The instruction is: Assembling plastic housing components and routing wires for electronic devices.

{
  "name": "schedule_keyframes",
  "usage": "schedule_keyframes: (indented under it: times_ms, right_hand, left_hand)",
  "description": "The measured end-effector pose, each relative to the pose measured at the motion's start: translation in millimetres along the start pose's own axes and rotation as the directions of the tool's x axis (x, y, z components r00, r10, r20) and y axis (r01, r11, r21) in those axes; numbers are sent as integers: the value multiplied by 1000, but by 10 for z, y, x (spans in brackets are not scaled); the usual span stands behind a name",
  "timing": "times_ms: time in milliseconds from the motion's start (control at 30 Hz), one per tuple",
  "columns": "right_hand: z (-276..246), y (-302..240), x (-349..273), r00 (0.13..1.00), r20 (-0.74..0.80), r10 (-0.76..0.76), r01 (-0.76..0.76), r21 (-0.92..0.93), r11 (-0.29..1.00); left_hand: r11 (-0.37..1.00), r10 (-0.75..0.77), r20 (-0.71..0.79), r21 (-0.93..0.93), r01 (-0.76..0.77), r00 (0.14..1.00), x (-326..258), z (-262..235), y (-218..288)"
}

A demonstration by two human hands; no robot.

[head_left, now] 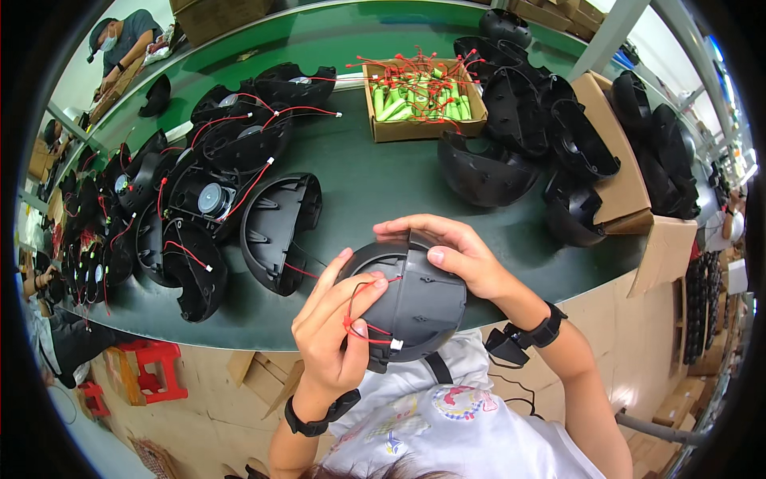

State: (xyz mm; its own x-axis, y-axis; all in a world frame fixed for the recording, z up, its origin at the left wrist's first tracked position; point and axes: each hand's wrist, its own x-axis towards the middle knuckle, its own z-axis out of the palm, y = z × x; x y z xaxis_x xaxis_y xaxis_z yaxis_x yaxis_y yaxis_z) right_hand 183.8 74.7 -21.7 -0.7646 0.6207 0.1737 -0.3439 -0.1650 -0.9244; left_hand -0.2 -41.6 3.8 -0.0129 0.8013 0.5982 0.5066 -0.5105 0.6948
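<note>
A rounded black plastic shell [428, 302] is held up in front of my chest, at the near edge of the bench. My right hand [471, 259] is closed over its far right rim, thumb on top and fingers stretched along the far side. On the shell's left side, my left hand [331, 323] pinches a thin red wire lead [357, 339], with the index fingertip where the wire meets the shell. The wire's white connector [396, 345] hangs over the shell's near face. My left palm hides part of the shell's left side.
Half shells with speakers [213, 199] and red leads crowd the bench's left. An open half shell [281, 227] lies nearest. Beyond, a cardboard box [427, 130] holds green-wrapped battery packs. Black shells [511, 112] pile up at right beside a carton [610, 152]. A co-worker [128, 44] sits far left.
</note>
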Motion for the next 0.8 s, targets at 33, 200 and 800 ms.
schedule_keyframes:
  times_ms: [33, 200, 800]
  right_hand:
    - [-8, 4, -8, 1000, -9, 4, -4, 5, 1000]
    - [-88, -61, -92, 1000, -7, 3, -3, -32, 999]
    - [-59, -457, -257, 964, -215, 153, -234, -425, 875]
  left_hand:
    - [1000, -2, -8, 5, 2, 1000, 11, 4, 16]
    - [999, -41, -9, -18, 41, 999, 7, 13, -2]
    - [990, -66, -35, 120, 69, 997, 45, 131, 241]
